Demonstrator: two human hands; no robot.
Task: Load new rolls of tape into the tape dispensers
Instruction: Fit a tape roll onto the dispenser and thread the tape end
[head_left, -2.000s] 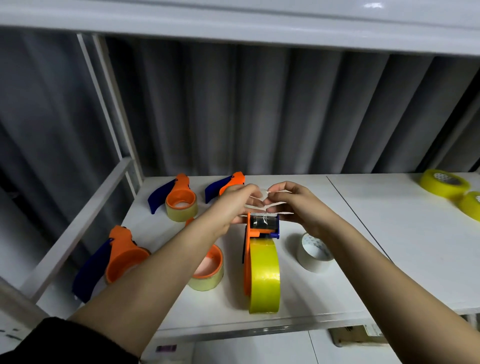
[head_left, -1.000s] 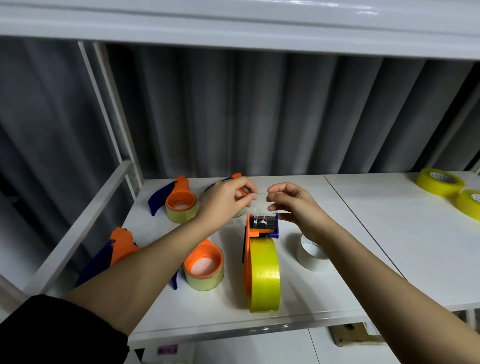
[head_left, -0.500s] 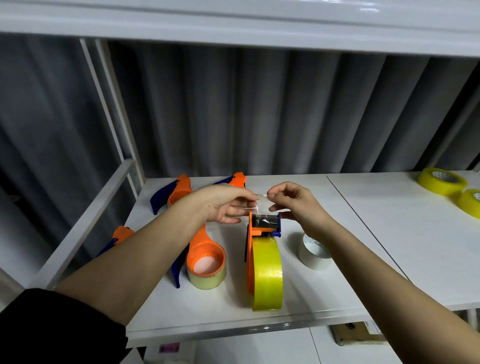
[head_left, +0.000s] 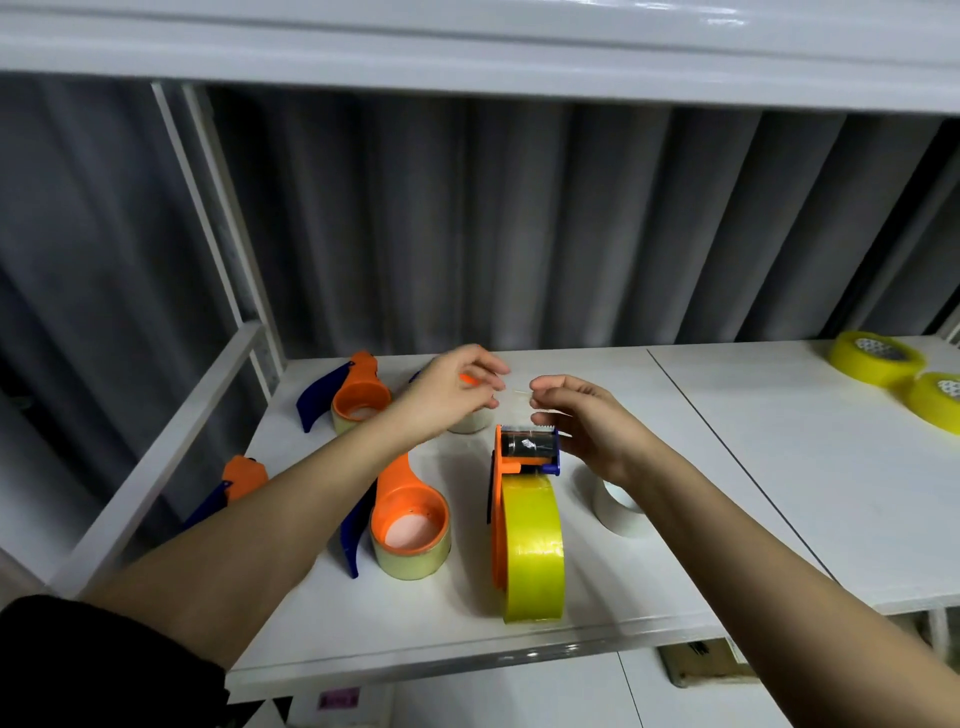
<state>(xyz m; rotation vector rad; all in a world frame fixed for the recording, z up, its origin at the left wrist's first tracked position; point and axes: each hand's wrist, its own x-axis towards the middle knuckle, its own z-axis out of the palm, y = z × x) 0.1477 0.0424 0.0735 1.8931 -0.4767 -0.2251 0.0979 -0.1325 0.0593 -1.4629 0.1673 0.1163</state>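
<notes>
Tape (head_left: 517, 393) is pinched thin between our left hand (head_left: 451, 391) and right hand (head_left: 582, 415), fingers curled tight, just above the standing dispenser (head_left: 524, 499) with its yellow roll (head_left: 535, 556), and we think it could fold and stick to itself.

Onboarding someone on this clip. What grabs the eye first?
The upright orange tape dispenser loaded with a bright yellow tape roll stands at the centre of the white table. Just above its cutter end, the left hand and right hand pinch a thin strip of clear tape between them. Two loose yellow tape rolls lie at the table's far right.
</notes>
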